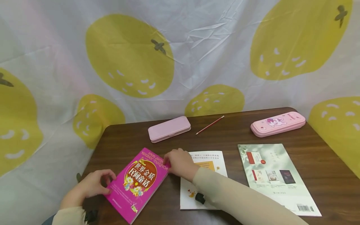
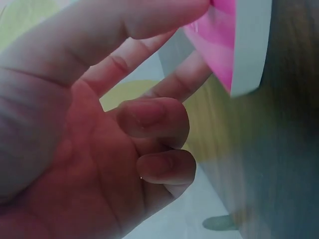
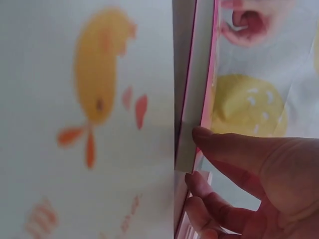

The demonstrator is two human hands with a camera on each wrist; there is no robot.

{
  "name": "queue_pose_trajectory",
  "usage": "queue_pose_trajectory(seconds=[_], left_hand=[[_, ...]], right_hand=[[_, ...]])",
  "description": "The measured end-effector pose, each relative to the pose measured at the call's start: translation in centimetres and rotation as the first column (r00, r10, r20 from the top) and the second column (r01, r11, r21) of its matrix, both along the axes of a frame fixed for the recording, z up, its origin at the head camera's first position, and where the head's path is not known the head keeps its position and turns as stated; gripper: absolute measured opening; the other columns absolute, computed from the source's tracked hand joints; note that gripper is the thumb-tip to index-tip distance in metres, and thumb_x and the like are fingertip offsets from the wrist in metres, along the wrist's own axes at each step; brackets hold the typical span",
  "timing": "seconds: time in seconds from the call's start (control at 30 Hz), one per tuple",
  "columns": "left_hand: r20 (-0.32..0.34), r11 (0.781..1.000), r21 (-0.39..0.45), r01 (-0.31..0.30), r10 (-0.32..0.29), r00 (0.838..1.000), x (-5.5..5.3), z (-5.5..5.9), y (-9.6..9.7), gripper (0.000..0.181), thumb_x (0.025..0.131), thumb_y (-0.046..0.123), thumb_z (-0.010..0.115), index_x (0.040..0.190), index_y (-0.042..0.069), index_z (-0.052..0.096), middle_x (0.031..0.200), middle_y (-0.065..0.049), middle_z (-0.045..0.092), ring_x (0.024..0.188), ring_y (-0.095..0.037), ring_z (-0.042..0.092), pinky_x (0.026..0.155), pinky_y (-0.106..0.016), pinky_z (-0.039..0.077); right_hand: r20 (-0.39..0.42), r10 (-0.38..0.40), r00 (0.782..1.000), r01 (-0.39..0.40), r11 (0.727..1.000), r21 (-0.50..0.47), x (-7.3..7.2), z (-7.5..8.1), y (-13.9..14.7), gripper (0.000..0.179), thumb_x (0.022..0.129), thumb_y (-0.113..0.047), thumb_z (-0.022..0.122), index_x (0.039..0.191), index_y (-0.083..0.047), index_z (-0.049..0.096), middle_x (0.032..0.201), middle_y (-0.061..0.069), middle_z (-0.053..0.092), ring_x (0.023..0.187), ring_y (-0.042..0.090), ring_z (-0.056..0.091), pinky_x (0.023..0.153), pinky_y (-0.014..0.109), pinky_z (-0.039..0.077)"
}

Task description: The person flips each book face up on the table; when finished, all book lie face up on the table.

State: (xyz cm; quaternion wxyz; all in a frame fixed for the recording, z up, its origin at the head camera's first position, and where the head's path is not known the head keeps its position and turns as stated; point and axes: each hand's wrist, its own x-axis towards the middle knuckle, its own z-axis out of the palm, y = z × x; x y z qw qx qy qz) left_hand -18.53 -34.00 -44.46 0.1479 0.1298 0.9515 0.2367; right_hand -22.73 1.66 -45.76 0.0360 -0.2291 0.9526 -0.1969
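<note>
Book (image 1: 137, 184), pink-covered, was held from two sides: left grip (image 1: 91, 187) pinched its left edge, right grip (image 1: 180, 163) its far right corner (a white booklet (image 1: 189, 190) lay just beside).

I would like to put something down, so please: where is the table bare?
The table is bare between the red pencil and the rabbit-printed case, and right of the green book. Its front is crowded: left hand and right hand hold the magenta book, and the right sleeve covers part of the white book.
</note>
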Motion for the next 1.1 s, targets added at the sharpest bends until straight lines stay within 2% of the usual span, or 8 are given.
queue_pose_trajectory(seconds=[0.13, 0.33, 0.53, 0.63, 0.8, 0.9, 1.0, 1.1], left_hand=[[0.031, 0.996, 0.074, 0.046, -0.049, 0.998, 0.4, -0.1, -0.2, 0.041, 0.067, 0.009, 0.087, 0.103, 0.011, 0.066, 0.08, 0.0, 0.064, 0.073, -0.01, 0.056, 0.066, -0.026, 0.044], [0.12, 0.988, 0.152, 0.042, -0.06, 0.991, 0.5, -0.6, -0.2, 0.039, 0.07, 0.008, 0.087, 0.103, 0.008, 0.066, 0.079, -0.002, 0.066, 0.072, -0.011, 0.059, 0.066, -0.025, 0.046], [0.257, 0.956, 0.289, 0.042, -0.12, 0.959, 0.7, -1.0, 0.2, 0.035, 0.073, 0.001, 0.082, 0.102, -0.001, 0.063, 0.077, -0.005, 0.066, 0.069, -0.013, 0.062, 0.063, -0.026, 0.051], [0.29, 0.942, 0.331, 0.05, -0.152, 0.945, 0.6, -1.1, 0.7, 0.034, 0.073, 0.0, 0.081, 0.101, -0.004, 0.062, 0.076, -0.006, 0.067, 0.067, -0.012, 0.064, 0.063, -0.026, 0.053], [0.316, 0.954, 0.3, 0.009, -0.109, 0.942, 0.8, -0.9, 1.2, 0.031, 0.073, -0.002, 0.082, 0.098, -0.001, 0.065, 0.074, -0.005, 0.067, 0.067, -0.015, 0.064, 0.063, -0.027, 0.053], [0.314, 0.967, 0.256, -0.012, -0.071, 0.947, 1.2, -0.5, 1.1, 0.028, 0.074, -0.003, 0.081, 0.097, 0.0, 0.066, 0.073, -0.005, 0.067, 0.067, -0.016, 0.064, 0.063, -0.029, 0.052], [0.256, 0.985, 0.17, -0.029, -0.015, 0.967, 1.8, 0.1, 1.0, 0.022, 0.075, -0.001, 0.081, 0.094, 0.004, 0.071, 0.072, -0.003, 0.066, 0.067, -0.015, 0.061, 0.062, -0.028, 0.049], [0.128, 0.996, 0.06, -0.072, 0.064, 0.99, 2.3, 0.6, 1.8, 0.017, 0.076, 0.003, 0.081, 0.091, 0.009, 0.076, 0.072, 0.001, 0.064, 0.066, -0.014, 0.056, 0.062, -0.029, 0.046]], right_hand=[[0.016, -0.016, 1.0, 0.017, 0.999, -0.051, -0.9, -0.2, 0.2, 0.024, 0.084, -0.031, 0.085, 0.106, -0.027, 0.08, 0.094, -0.005, 0.072, 0.09, 0.018, 0.056, 0.078, 0.037, 0.047], [0.019, -0.05, 0.999, 0.051, 0.994, -0.101, -1.9, -0.4, 0.4, 0.025, 0.086, -0.027, 0.084, 0.111, -0.026, 0.082, 0.099, 0.0, 0.069, 0.096, 0.02, 0.057, 0.078, 0.037, 0.049], [0.008, -0.064, 0.998, 0.065, 0.993, -0.1, -2.6, -0.4, -0.4, 0.026, 0.086, -0.023, 0.083, 0.112, -0.024, 0.082, 0.1, 0.001, 0.066, 0.101, 0.022, 0.059, 0.08, 0.038, 0.052], [0.011, -0.054, 0.998, 0.055, 0.991, -0.119, -3.2, -0.5, -0.7, 0.027, 0.086, -0.02, 0.083, 0.113, -0.021, 0.081, 0.101, 0.002, 0.066, 0.101, 0.021, 0.059, 0.082, 0.038, 0.052], [0.027, -0.024, 0.999, 0.028, 0.991, -0.128, -4.1, -0.7, -1.2, 0.028, 0.086, -0.018, 0.082, 0.114, -0.019, 0.081, 0.103, 0.003, 0.066, 0.1, 0.021, 0.058, 0.083, 0.036, 0.051], [0.065, 0.016, 0.998, -0.007, 0.99, -0.14, -4.3, -0.7, -1.2, 0.033, 0.086, -0.019, 0.083, 0.118, -0.018, 0.079, 0.109, 0.003, 0.067, 0.106, 0.022, 0.058, 0.09, 0.037, 0.052], [0.083, 0.083, 0.993, -0.068, 0.982, -0.175, -4.1, -0.4, -0.6, 0.038, 0.085, -0.018, 0.084, 0.122, -0.014, 0.077, 0.118, 0.005, 0.07, 0.117, 0.026, 0.06, 0.104, 0.041, 0.05], [0.078, 0.124, 0.989, -0.106, 0.973, -0.207, -3.6, 0.1, 0.9, 0.039, 0.084, -0.015, 0.084, 0.122, -0.01, 0.076, 0.124, 0.009, 0.071, 0.124, 0.03, 0.06, 0.112, 0.044, 0.045]])
